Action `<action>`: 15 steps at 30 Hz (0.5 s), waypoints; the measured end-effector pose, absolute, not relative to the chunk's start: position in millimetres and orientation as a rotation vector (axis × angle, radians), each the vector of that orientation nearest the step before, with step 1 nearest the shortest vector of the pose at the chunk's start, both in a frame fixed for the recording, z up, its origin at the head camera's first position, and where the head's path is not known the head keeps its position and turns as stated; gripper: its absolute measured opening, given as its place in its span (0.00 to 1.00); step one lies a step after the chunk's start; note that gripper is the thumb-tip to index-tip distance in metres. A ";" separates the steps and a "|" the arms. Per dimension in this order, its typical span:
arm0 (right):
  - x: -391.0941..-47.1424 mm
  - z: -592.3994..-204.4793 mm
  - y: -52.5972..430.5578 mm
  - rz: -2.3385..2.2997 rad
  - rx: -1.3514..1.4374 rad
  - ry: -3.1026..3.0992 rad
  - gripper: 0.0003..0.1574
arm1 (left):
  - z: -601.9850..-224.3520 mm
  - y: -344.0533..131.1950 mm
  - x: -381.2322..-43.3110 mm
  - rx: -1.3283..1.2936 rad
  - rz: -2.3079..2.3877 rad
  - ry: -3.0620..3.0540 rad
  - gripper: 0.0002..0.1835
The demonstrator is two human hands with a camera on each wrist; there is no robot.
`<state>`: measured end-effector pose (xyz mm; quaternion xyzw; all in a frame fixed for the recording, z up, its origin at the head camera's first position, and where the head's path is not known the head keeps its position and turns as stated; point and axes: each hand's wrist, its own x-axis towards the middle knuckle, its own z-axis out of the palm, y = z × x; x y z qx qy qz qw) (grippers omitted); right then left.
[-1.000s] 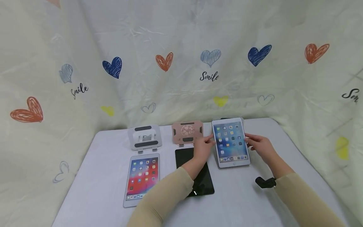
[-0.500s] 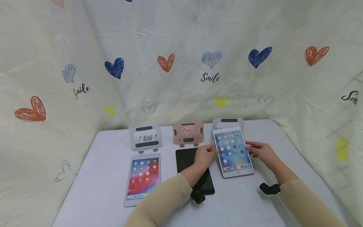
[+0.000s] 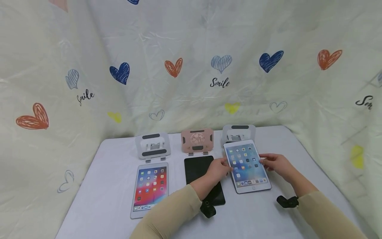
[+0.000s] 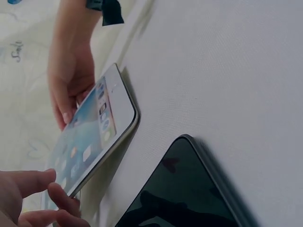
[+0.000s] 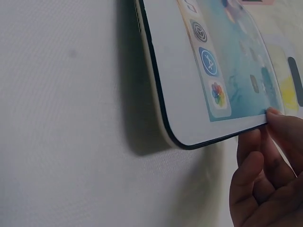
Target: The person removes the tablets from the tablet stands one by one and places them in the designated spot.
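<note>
Both hands hold a white-framed tablet (image 3: 247, 166) with a lit screen of app icons, tilted in front of the right-hand stand. My left hand (image 3: 218, 170) pinches its left edge, and my right hand (image 3: 277, 164) pinches the right edge, thumb at the rim of the front. In the right wrist view the tablet's (image 5: 175, 104) lower end is near the tabletop and casts a shadow. A grey tablet stand (image 3: 238, 131) rises behind it, its lower part hidden by the tablet. Below my left forearm lies a black tablet (image 3: 198, 166) with a dark screen.
A second white tablet (image 3: 150, 186) with a red and blue screen lies at the left on the white table (image 3: 104, 199). Behind it stands another grey stand (image 3: 153, 145), and a pink stand (image 3: 197, 140) stands in the middle. A heart-printed curtain (image 3: 191, 93) hangs behind.
The tablet in both hands has come down and toward me, away from the right-hand stand, uncovering more of that stand. Both hands have moved with it. The other tablets stay put.
</note>
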<state>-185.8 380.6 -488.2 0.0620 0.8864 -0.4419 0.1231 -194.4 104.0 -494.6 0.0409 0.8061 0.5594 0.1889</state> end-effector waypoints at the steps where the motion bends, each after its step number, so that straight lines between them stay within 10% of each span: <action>1: -185.0 -488.7 381.4 -1.282 0.180 2.584 0.34 | -494.6 104.8 -193.7 0.114 1.553 2.269 0.29; 15: -172.4 -499.7 390.1 -1.213 0.181 2.556 0.33 | -491.2 115.4 -183.4 0.107 1.289 2.245 0.12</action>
